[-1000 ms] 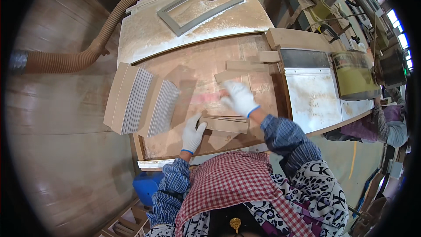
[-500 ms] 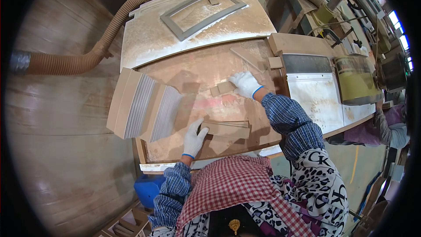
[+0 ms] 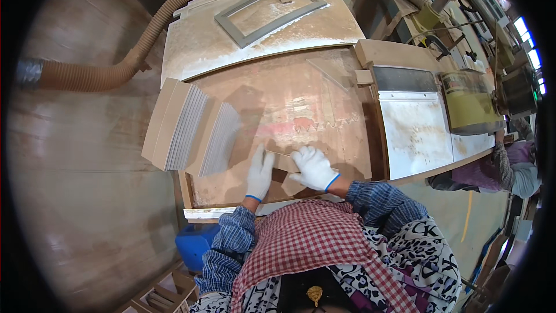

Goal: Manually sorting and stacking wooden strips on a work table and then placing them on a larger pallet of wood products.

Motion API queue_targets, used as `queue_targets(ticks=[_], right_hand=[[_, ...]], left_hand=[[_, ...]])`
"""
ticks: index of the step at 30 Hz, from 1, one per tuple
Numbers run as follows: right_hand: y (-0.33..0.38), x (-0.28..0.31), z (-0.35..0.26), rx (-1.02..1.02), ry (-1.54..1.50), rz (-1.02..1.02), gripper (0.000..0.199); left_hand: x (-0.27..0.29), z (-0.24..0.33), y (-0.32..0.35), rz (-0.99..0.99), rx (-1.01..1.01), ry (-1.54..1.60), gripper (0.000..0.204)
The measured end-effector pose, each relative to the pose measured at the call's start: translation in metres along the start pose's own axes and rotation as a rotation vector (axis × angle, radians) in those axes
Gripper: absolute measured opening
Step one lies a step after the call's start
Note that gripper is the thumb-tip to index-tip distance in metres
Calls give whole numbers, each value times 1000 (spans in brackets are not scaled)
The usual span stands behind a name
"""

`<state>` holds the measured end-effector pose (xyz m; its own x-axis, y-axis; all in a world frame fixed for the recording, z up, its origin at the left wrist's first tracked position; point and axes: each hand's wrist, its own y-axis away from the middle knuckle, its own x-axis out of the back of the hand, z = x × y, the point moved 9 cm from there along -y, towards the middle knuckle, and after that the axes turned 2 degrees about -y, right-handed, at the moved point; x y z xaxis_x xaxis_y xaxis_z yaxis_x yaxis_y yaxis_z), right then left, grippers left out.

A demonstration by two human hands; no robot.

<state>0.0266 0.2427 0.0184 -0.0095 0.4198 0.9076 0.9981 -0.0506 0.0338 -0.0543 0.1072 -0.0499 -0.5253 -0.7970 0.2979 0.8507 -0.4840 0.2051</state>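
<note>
Between my hands is a small group of flat brown boards (image 3: pixel 284 163), low on the wooden work surface (image 3: pixel 278 98). My left hand (image 3: pixel 259 174), in a white glove, is closed on their left end with the fingers pointing away from me. Gloved too, my right hand (image 3: pixel 314 169) is curled over their right end and hides much of them. One board piece (image 3: pixel 294 187) shows beneath the right hand, tilted toward my body. To the left stands a tall leaning stack of brown boards with pale edges (image 3: pixel 191 124), apart from my left hand.
A grey rectangular frame (image 3: pixel 255 37) lies on the dusty white-edged panel (image 3: pixel 191 52) at the back. On the right are a white metal plate (image 3: pixel 411 133) and yellow machine housing (image 3: pixel 472 101). A ribbed hose (image 3: pixel 145 40) curves behind. Another person (image 3: pixel 509 165) works at far right.
My right hand has come toward me, from a small piece in mid-table to the boards by my left hand. That piece has left its place. My left hand has shifted slightly away from me.
</note>
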Motion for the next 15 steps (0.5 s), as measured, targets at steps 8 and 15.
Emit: queue_targets(ticks=[8,15], right_hand=[[-77,29,116,-289,12,158,60],[-115,38,265,-591,300,233,55]], left_hand=[[-3,10,8,54,-147,-407,64],[-13,14,8,24,-167,-401,65]])
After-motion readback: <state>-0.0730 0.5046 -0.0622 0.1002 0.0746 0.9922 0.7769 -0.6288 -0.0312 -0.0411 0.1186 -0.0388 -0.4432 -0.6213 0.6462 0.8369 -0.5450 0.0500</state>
